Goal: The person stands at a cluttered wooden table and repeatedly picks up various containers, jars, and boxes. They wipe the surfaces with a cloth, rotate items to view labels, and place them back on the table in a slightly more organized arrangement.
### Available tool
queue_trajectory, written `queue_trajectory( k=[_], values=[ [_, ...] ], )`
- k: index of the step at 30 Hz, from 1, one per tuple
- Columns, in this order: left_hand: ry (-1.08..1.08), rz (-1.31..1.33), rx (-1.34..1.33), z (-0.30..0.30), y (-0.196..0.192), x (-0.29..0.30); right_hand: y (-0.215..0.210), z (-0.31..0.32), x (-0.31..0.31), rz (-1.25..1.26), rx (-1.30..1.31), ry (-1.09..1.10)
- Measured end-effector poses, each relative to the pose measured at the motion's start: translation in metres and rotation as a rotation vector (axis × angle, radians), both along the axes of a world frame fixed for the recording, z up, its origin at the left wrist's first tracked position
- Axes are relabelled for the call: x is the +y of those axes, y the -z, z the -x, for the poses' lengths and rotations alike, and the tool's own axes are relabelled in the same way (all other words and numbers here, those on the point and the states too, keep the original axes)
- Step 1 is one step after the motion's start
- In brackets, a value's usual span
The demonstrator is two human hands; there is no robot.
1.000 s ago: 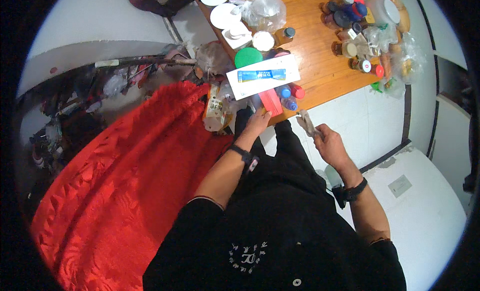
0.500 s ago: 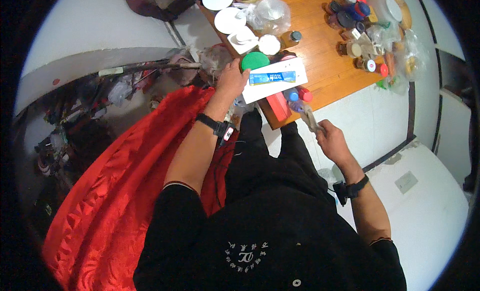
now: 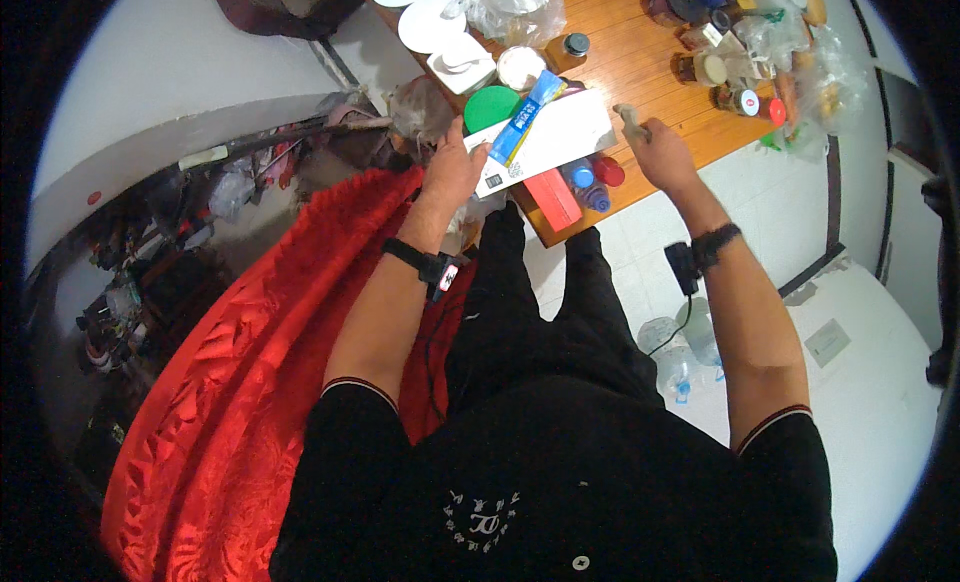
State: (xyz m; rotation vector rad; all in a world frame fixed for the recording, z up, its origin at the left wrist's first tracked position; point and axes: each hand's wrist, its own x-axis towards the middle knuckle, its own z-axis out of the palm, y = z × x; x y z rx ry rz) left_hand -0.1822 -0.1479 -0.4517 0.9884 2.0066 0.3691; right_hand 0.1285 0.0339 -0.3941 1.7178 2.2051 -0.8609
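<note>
Packet (image 3: 525, 122) askew on box (image 3: 555, 142), slide-prone if jolted; rag (image 3: 628, 120) clasped in right fingers (image 3: 655, 135); left fingers (image 3: 456, 138), hold unclear.

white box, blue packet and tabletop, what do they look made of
White box: probably cardboard, matt, judging by its flat faces and straight edges.
Blue packet: likely plastic film or foil, finish unclear; it looks thin and printed.
Tabletop: slightly glossy wood or wood-look laminate, with brown plank lines.

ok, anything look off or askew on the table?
Yes: the blue packet lies askew on the white box, slanting across it, its far end sticking out past the box's edge. No spill visible.
</note>
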Motion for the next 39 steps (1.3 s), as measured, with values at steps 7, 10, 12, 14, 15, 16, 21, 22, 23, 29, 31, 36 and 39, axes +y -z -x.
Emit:
queue_trajectory(
  k=[7, 10, 12, 14, 15, 16, 21, 22, 23, 29, 31, 36, 39],
  values=[
    [-0.009, -0.050, 0.031, -0.005, 0.003, -0.001, 0.024, 0.038, 0.021, 0.151, -0.075, -0.011],
    [-0.024, -0.052, 0.017, -0.005, -0.001, 0.000, 0.013, 0.049, 0.022, 0.075, -0.034, -0.012],
    [-0.044, -0.038, -0.001, -0.005, -0.004, 0.002, 0.001, 0.059, 0.023, -0.090, 0.034, -0.005],
    [-0.047, -0.012, -0.009, -0.005, -0.006, 0.003, -0.007, 0.077, 0.021, -0.138, 0.089, -0.042],
    [-0.045, -0.012, -0.011, -0.005, -0.006, 0.004, -0.008, 0.087, 0.020, -0.153, 0.115, -0.055],
    [-0.033, -0.036, 0.005, -0.005, -0.006, 0.004, -0.009, 0.098, 0.019, -0.169, 0.145, -0.070],
    [0.009, -0.127, 0.062, -0.003, 0.001, 0.001, 0.002, 0.124, 0.013, -0.039, 0.066, -0.146],
    [0.012, -0.136, 0.069, -0.003, 0.002, 0.000, 0.005, 0.124, 0.013, -0.039, 0.084, -0.145],
    [0.012, -0.125, 0.068, -0.003, 0.003, 0.000, 0.008, 0.123, 0.012, -0.043, 0.105, -0.141],
    [0.007, -0.130, 0.032, -0.003, 0.001, 0.000, 0.013, 0.106, 0.027, 0.130, 0.213, -0.083],
    [0.004, -0.138, 0.019, -0.002, 0.000, 0.000, 0.013, 0.100, 0.028, 0.253, 0.250, -0.015],
    [-0.058, -0.081, -0.024, 0.000, -0.001, 0.002, 0.016, 0.062, 0.022, 0.344, 0.301, 0.078],
    [-0.074, -0.109, -0.063, 0.001, -0.003, 0.006, 0.024, 0.041, 0.020, 0.073, 0.181, -0.084]
  ],
)
